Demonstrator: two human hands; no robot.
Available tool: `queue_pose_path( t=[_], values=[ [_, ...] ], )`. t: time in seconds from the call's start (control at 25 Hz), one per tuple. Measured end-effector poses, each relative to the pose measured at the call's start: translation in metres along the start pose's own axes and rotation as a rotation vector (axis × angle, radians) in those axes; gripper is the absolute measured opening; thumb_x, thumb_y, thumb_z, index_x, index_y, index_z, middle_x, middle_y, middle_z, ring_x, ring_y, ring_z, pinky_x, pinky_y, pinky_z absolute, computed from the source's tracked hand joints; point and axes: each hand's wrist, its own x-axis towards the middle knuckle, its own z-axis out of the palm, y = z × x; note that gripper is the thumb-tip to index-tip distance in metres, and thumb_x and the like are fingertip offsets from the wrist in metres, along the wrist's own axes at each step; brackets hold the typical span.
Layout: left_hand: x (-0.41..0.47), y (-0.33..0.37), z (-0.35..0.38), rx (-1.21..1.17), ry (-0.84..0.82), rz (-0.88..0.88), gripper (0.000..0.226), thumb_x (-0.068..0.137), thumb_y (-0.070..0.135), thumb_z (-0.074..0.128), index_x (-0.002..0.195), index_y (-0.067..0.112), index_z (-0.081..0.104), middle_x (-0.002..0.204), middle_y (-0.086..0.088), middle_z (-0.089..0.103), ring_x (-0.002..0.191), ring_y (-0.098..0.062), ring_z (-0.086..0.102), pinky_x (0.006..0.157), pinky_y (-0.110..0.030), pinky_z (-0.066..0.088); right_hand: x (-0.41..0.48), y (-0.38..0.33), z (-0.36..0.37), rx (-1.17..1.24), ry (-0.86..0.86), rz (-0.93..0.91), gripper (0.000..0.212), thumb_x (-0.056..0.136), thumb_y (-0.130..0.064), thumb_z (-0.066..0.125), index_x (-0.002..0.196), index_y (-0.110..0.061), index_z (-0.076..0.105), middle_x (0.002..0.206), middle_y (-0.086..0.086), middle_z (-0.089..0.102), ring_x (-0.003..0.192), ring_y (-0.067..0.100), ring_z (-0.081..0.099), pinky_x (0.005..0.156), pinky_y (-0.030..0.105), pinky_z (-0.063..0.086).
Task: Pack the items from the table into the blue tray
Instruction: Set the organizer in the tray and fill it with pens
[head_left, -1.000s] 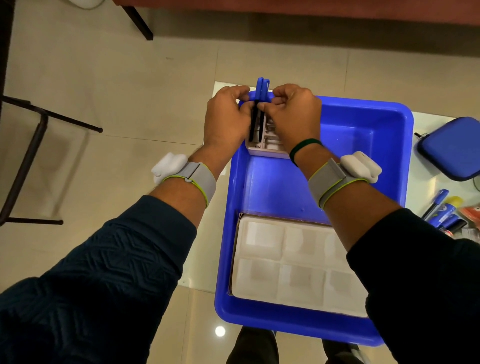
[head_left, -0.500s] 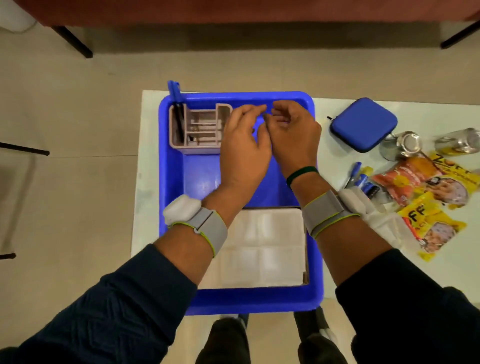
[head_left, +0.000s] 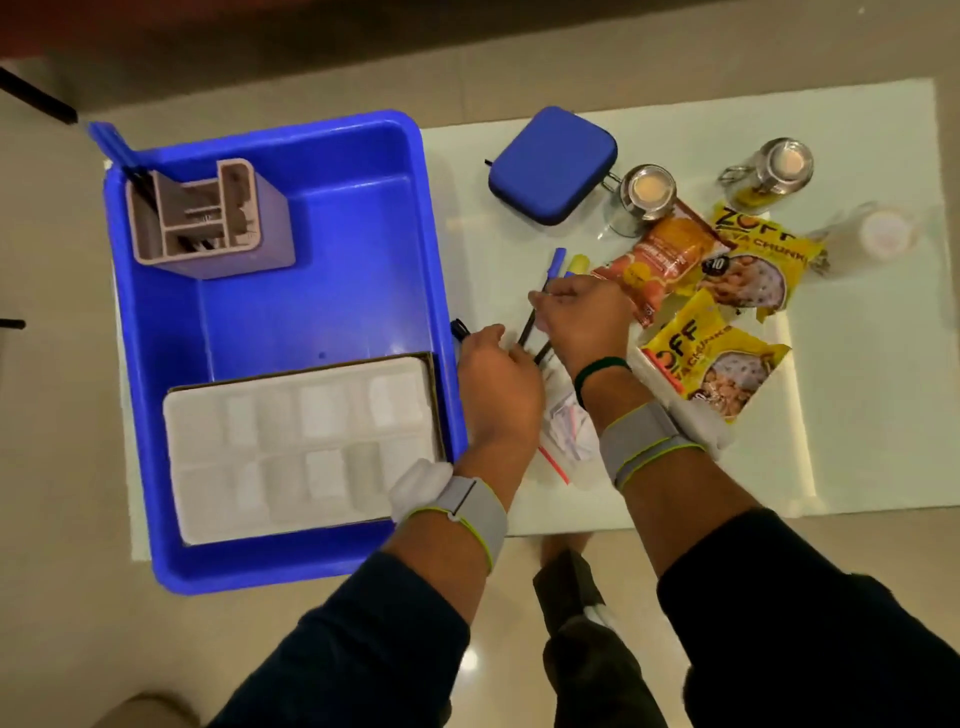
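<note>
Blue tray (head_left: 332, 312) sits on white table (head_left: 857, 364), 9 o'clock of both hands. Right hand (head_left: 582, 322) pinches blue-capped pen (head_left: 557, 262). Left hand (head_left: 498, 384) covers black pen (head_left: 460, 330); grip unclear. Pen holder (head_left: 208, 218) in tray's 11 o'clock corner.

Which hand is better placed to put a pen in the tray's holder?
Probably the left hand: it lies beside the blue tray's wall, nearer the pen holder; the right hand is farther off, by the snack packets.

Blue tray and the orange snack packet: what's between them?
Head view: pens on the white table, both hands over them, left hand beside the blue tray, right hand beside the orange snack packet, pinching one pen.
</note>
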Motion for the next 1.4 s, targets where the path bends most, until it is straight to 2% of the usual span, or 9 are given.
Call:
queue_pose_path(
  t=[0.12,0.28,0.44,0.6,0.76,1.04,1.16,1.24,1.4],
  values=[
    [-0.011,0.000,0.013,0.138,0.035,0.107,0.035,0.095,0.006,0.055,0.130,0.008,0.063,0.131,-0.010,0.062,0.122,-0.026,0.057,0.100,-0.027,0.041,0.008,0.013,-0.001,-0.058,-0.051,-0.076,0.023,0.073,-0.025,0.074,0.092,-0.012,0.077,0.085,0.009,0.077,0.081,0.028,0.073,0.081,0.042,0.060],
    [0.016,0.010,0.028,0.310,0.038,0.183,0.033,0.097,0.012,0.057,0.129,0.010,0.065,0.130,-0.009,0.063,0.123,-0.025,0.057,0.105,-0.025,0.034,0.011,0.022,-0.041,-0.189,0.150,-0.100,0.015,0.085,-0.008,0.063,0.088,-0.007,0.078,0.087,0.012,0.076,0.080,0.029,0.068,0.069,0.024,0.048],
    [0.034,0.015,0.041,0.445,-0.036,0.239,0.025,0.096,0.014,0.060,0.119,0.006,0.068,0.122,-0.015,0.061,0.113,-0.033,0.058,0.092,-0.041,0.051,0.013,0.035,-0.048,-0.452,-0.009,-0.176,0.014,0.090,-0.011,0.061,0.093,-0.008,0.074,0.089,0.013,0.073,0.082,0.032,0.066,0.065,0.025,0.037],
    [0.030,0.013,0.046,0.492,-0.030,0.227,0.019,0.097,0.011,0.058,0.112,0.004,0.068,0.114,-0.017,0.062,0.105,-0.034,0.062,0.084,-0.045,0.056,0.019,0.031,-0.040,-0.563,-0.037,-0.267,0.015,0.093,-0.011,0.056,0.098,-0.009,0.070,0.092,0.015,0.070,0.084,0.034,0.067,0.064,0.028,0.040],
    [0.035,0.017,0.043,0.539,-0.045,0.153,0.017,0.097,0.009,0.056,0.109,0.004,0.067,0.112,-0.016,0.063,0.099,-0.032,0.066,0.084,-0.040,0.058,0.015,0.023,-0.027,-0.541,-0.100,-0.156,0.014,0.091,-0.012,0.057,0.100,-0.006,0.067,0.097,0.016,0.070,0.090,0.034,0.067,0.070,0.033,0.051],
    [0.031,0.032,0.010,0.255,0.041,0.056,0.018,0.090,0.012,0.058,0.099,0.005,0.072,0.098,-0.011,0.072,0.089,-0.026,0.067,0.069,-0.026,0.045,0.016,0.002,-0.004,-0.485,-0.056,-0.032,0.017,0.088,-0.023,0.065,0.099,-0.010,0.066,0.099,0.013,0.071,0.094,0.033,0.067,0.071,0.033,0.048],
    [0.027,0.034,-0.013,0.126,0.049,0.035,0.019,0.087,0.014,0.063,0.102,0.008,0.073,0.097,-0.007,0.075,0.089,-0.024,0.069,0.072,-0.025,0.050,0.016,-0.001,0.002,-0.485,-0.024,0.028,0.021,0.088,-0.016,0.061,0.105,-0.005,0.065,0.108,0.017,0.069,0.104,0.036,0.065,0.080,0.035,0.051],
    [0.029,0.036,-0.030,0.007,0.048,0.019,0.017,0.086,0.016,0.066,0.100,0.010,0.073,0.094,-0.004,0.076,0.087,-0.022,0.071,0.076,-0.027,0.056,0.018,-0.002,-0.004,-0.467,0.033,0.051,0.023,0.084,-0.021,0.065,0.099,-0.004,0.067,0.102,0.018,0.070,0.099,0.035,0.067,0.073,0.033,0.048],
    [0.042,0.040,-0.084,-0.265,0.048,0.002,0.012,0.083,0.016,0.072,0.094,0.012,0.073,0.079,0.002,0.074,0.073,-0.016,0.073,0.069,-0.026,0.059,-0.002,-0.038,-0.006,-0.465,0.144,-0.137,0.028,0.080,-0.030,0.064,0.085,-0.003,0.070,0.086,0.018,0.072,0.086,0.039,0.064,0.067,0.033,0.045]
  ],
)
